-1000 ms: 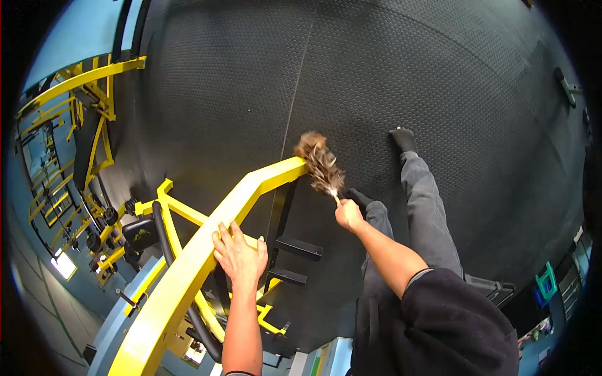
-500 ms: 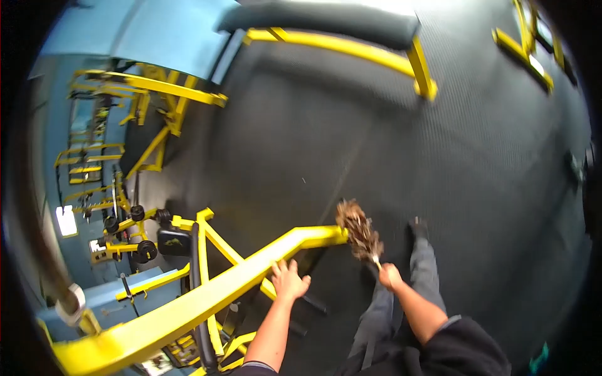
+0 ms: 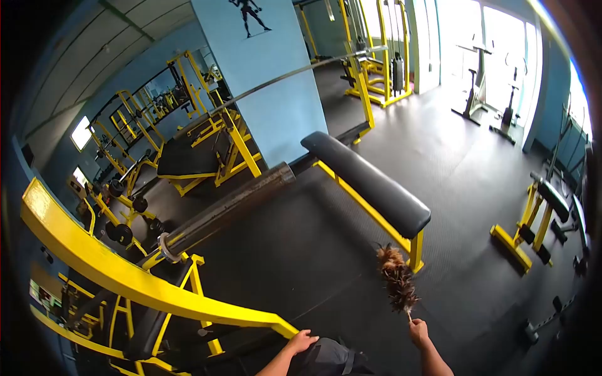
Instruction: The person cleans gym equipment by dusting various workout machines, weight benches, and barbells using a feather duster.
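A brown feather duster [image 3: 398, 279] is in my right hand [image 3: 419, 331], whose fingers wrap round its thin handle. Its feathers point up and away from me, close to the front leg of a black padded bench [image 3: 376, 185]. My left hand [image 3: 303, 342] lies beside the near end of a long yellow steel beam [image 3: 163, 285]; its fingers stretch out and hold nothing. Whether it presses on the beam I cannot tell for sure. Just below it shows my dark-clothed leg [image 3: 329, 357].
A thick metal bar sleeve [image 3: 232, 203] juts out above the beam. Behind the bench stands a blue pillar [image 3: 263, 88]. Yellow weight machines [image 3: 219, 150] fill the left side, an exercise bike [image 3: 473, 84] is by the windows, and another bench [image 3: 533, 219] stands right.
My view has tilted up, bringing the pillar and windows in. The duster has moved away from the beam's end towards the bench leg. My left hand has shifted to that beam end.
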`<state>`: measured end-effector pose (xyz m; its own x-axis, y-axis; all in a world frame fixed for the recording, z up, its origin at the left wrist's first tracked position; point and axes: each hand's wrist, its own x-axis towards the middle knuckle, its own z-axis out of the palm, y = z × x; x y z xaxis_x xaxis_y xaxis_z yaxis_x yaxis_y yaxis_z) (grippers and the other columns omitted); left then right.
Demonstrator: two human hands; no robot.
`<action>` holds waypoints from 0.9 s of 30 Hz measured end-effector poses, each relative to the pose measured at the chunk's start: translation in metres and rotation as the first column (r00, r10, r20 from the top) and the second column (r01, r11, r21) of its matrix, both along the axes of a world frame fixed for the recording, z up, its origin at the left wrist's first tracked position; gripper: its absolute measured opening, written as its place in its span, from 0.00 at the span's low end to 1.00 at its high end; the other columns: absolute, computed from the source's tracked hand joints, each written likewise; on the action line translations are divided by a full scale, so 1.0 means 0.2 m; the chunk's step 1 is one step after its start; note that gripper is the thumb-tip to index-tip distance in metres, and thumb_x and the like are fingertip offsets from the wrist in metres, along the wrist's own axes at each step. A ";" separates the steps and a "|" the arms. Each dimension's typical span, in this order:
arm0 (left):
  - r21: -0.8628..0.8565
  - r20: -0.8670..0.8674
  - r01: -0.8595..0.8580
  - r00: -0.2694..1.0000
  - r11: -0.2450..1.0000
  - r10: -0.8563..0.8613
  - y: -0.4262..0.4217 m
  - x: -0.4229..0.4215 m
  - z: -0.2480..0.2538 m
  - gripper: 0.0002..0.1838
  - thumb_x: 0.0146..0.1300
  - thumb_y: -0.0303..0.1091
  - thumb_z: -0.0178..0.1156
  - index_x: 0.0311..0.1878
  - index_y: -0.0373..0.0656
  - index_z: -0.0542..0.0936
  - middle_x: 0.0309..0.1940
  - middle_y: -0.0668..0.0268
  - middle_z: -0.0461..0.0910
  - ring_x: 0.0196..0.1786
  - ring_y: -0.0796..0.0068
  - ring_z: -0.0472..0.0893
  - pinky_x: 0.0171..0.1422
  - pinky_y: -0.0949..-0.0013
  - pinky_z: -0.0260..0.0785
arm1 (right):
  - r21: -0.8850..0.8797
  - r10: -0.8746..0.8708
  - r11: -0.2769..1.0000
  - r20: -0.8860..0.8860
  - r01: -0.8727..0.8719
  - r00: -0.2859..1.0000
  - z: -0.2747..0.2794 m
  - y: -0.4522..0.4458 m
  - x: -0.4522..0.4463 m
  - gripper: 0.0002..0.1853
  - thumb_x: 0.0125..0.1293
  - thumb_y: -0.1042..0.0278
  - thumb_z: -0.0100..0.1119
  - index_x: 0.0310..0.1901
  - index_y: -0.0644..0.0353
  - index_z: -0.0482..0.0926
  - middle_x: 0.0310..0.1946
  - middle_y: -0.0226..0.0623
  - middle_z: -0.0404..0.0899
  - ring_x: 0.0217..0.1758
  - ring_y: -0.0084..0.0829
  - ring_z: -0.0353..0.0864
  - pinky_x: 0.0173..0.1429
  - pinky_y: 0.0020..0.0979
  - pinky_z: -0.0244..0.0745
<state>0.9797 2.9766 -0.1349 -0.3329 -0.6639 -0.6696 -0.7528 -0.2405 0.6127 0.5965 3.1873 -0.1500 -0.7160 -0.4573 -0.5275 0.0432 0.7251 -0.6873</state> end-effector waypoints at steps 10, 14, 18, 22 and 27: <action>0.020 0.053 -0.422 0.906 0.907 0.420 -0.43 -0.23 -0.28 0.35 0.49 0.54 0.66 0.55 0.38 0.75 0.51 0.52 0.77 0.54 0.61 0.76 0.56 0.63 0.69 | 0.084 0.203 0.975 0.064 -0.208 0.977 0.02 -0.83 -0.02 0.23 0.60 0.48 0.60 0.35 0.66 0.80 0.19 0.36 0.75 0.15 0.26 0.68 0.19 0.35 0.64; 0.214 0.148 -0.475 0.879 0.853 0.453 -0.68 -0.57 0.14 0.36 0.50 0.52 0.65 0.60 0.41 0.71 0.50 0.53 0.77 0.54 0.61 0.77 0.53 0.63 0.70 | 0.072 0.443 0.889 0.122 -0.453 0.888 0.33 -1.24 -0.05 0.26 0.58 0.48 0.58 0.37 0.71 0.80 0.27 0.49 0.80 0.33 0.42 0.82 0.39 0.38 0.73; 0.200 0.049 -0.383 0.923 0.902 0.381 -1.00 -0.77 0.15 0.36 0.52 0.50 0.64 0.62 0.40 0.69 0.52 0.53 0.76 0.56 0.60 0.75 0.55 0.63 0.68 | -0.010 0.641 0.766 0.085 -0.642 0.763 0.41 -1.58 -0.24 0.26 0.57 0.48 0.57 0.37 0.70 0.80 0.26 0.48 0.80 0.32 0.43 0.82 0.40 0.37 0.73; 0.067 -0.047 -0.291 0.955 0.954 0.294 -1.34 -0.95 0.12 0.37 0.53 0.50 0.64 0.62 0.37 0.67 0.55 0.51 0.73 0.59 0.59 0.72 0.60 0.62 0.65 | 0.118 0.734 0.657 0.122 -0.744 0.668 0.44 -1.87 -0.41 0.23 0.57 0.50 0.56 0.35 0.67 0.81 0.27 0.49 0.81 0.34 0.45 0.82 0.41 0.39 0.73; 0.008 -0.205 -0.542 0.821 0.840 0.532 -1.60 -1.13 0.13 0.38 0.53 0.50 0.64 0.63 0.36 0.66 0.55 0.51 0.73 0.58 0.57 0.73 0.60 0.62 0.65 | 0.027 0.879 0.477 -0.031 -0.879 0.476 0.24 -2.28 -0.63 0.25 0.58 0.45 0.55 0.29 0.65 0.81 0.23 0.52 0.79 0.31 0.47 0.80 0.37 0.40 0.73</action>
<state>0.7529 2.6575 -0.1096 -0.0320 -0.8051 -0.5923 -0.3797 -0.5384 0.7523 0.4702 2.7316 -0.1021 0.0405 -0.8548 -0.5174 -0.6431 0.3740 -0.6683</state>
